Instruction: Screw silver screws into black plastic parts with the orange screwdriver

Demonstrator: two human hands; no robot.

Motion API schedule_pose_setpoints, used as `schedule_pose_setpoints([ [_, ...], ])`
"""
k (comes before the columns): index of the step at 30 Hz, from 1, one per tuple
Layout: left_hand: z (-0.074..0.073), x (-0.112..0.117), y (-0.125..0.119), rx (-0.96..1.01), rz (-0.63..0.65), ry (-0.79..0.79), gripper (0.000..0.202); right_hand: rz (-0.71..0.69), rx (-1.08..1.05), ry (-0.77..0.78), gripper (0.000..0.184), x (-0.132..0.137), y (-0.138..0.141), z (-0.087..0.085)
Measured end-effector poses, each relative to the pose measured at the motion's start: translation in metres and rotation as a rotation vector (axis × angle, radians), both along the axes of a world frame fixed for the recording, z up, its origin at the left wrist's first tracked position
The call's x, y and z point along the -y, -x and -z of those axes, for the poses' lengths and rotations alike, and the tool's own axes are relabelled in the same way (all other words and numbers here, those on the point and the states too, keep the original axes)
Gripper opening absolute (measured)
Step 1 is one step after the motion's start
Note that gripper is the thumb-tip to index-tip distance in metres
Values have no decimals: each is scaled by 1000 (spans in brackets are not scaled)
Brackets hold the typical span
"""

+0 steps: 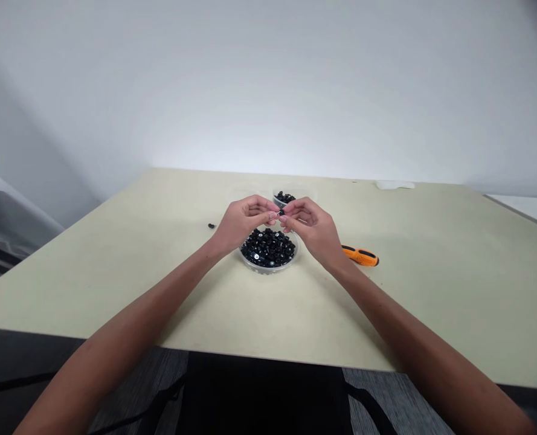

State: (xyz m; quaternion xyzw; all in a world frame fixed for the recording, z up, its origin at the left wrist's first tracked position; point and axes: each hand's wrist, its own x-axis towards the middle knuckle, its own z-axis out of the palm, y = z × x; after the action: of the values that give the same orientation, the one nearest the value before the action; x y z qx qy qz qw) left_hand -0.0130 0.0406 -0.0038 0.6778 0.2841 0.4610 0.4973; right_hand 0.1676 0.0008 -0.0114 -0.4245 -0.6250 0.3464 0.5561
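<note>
Both hands meet above a clear round tub filled with small black parts, a few showing pale round spots. My left hand is closed, thumb and fingertips pinching at a small black part. From the other side, my right hand pinches the same part between thumb and finger. It is too small for me to tell its exact kind. Just behind the hands stands a second clear tub with fewer black pieces in it, partly hidden by the fingers.
An orange and black tool handle lies right of the full tub, partly behind my right forearm. One loose black piece rests left of my left hand. A white flat object lies at the back edge of the pale table, by the wall.
</note>
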Motion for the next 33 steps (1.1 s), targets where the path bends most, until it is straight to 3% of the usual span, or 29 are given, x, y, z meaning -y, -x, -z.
schedule_pose_setpoints([
  [18, -1, 2, 3, -59, 2, -19, 28, -10, 22, -21, 19, 2, 1, 0],
  [27, -4, 0, 1, -69, -26, 35, 16, 48, 72, -78, 16, 4, 3, 2],
  [33, -4, 1, 2, -64, 0, 23, 18, 71, 105, -122, 12, 6, 5, 5],
])
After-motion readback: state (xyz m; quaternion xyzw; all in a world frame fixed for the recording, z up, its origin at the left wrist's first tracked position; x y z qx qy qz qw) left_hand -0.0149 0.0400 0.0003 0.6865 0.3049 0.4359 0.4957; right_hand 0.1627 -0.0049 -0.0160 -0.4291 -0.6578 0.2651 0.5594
